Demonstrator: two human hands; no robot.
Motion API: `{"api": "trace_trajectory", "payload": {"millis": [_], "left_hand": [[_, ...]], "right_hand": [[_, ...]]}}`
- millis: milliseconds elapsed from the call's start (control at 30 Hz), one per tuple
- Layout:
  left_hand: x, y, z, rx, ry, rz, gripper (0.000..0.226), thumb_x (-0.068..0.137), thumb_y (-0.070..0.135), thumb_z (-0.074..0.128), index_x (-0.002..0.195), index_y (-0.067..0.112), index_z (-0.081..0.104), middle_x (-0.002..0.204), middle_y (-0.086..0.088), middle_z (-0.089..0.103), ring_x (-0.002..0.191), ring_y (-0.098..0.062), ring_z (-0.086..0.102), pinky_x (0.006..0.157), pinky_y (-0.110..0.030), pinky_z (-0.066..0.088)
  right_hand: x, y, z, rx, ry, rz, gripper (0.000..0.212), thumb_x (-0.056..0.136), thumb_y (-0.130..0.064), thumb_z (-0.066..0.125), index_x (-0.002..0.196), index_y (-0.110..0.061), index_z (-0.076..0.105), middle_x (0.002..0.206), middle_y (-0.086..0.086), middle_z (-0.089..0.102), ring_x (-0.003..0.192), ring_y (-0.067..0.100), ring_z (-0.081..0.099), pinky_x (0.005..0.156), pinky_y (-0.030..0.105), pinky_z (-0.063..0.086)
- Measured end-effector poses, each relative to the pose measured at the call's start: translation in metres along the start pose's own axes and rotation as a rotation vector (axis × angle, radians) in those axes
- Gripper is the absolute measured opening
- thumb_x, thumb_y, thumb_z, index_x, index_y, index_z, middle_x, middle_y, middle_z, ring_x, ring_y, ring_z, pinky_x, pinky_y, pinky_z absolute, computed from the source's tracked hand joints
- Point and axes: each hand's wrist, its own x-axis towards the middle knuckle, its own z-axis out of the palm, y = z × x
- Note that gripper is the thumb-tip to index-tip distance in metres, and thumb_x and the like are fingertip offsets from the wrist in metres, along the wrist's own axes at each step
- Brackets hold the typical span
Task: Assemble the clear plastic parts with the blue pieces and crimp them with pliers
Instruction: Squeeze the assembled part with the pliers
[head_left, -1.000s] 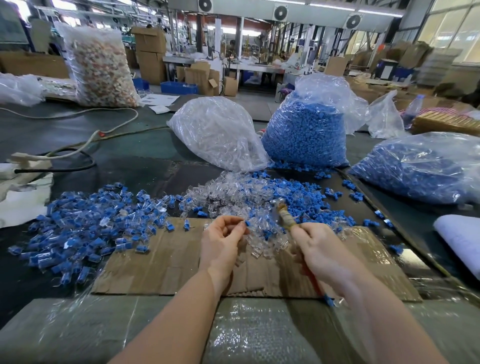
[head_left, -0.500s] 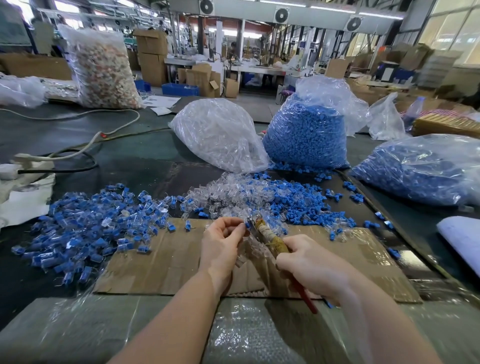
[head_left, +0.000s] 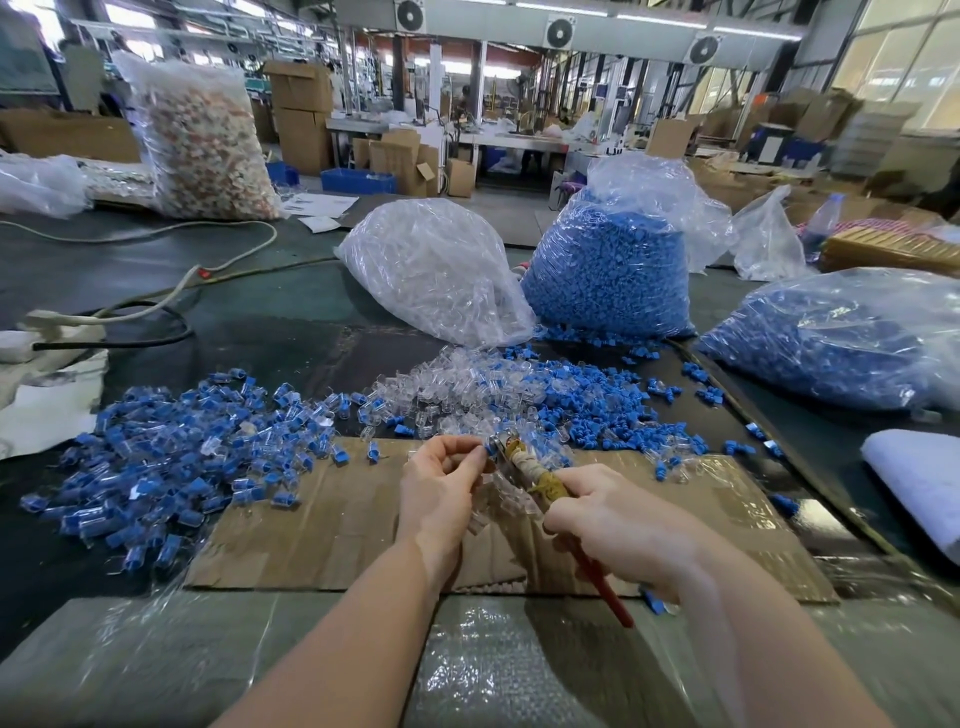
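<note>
On the cardboard sheet (head_left: 322, 525) | left hand (head_left: 441, 493) pinches part (head_left: 491, 451) | right hand (head_left: 618, 525) grips pliers (head_left: 524, 467) | factory hall

Dark table (head_left: 291, 343): cardboard sheet (head_left: 322, 514), blue-clear pile (head_left: 171, 457), bags.

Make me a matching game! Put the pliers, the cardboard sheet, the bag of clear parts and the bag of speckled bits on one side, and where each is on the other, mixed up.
Things:
1. pliers
2. cardboard sheet
3. bag of clear parts
4. bag of speckled bits

Places:
A. far left, standing upright
B. gripped in the right hand
C. flat under both hands
D. left of the full blue bag

Pairs: 1-B, 2-C, 3-D, 4-A
</note>
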Motion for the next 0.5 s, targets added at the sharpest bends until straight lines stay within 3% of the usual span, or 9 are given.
{"api": "trace_trajectory", "payload": {"millis": [300,500], "left_hand": [[-0.0003,0.0019,0.001,0.039,-0.014,-0.004,0.007,0.089,0.004,0.057,0.092,0.007,0.062,0.086,-0.014,0.069,0.075,-0.021,0.066,0.065,-0.028,0.057],[-0.0006,0.0017,0.0013,0.049,-0.015,0.001,0.007,0.089,0.004,0.057,0.091,0.008,0.062,0.085,-0.014,0.068,0.073,-0.018,0.065,0.059,-0.023,0.055]], "right_hand": [[0.0007,-0.0005,-0.0004,0.018,-0.018,0.009,0.019,0.087,-0.008,0.048,0.07,-0.015,0.039,0.081,0.006,0.043,0.062,0.015,0.036,0.056,0.029,0.028],[0.0009,0.0029,0.0027,-0.019,0.006,-0.045,0.025,0.088,-0.008,0.045,0.066,-0.016,0.038,0.069,0.002,0.041,0.055,0.013,0.035,0.051,0.025,0.029]]}}
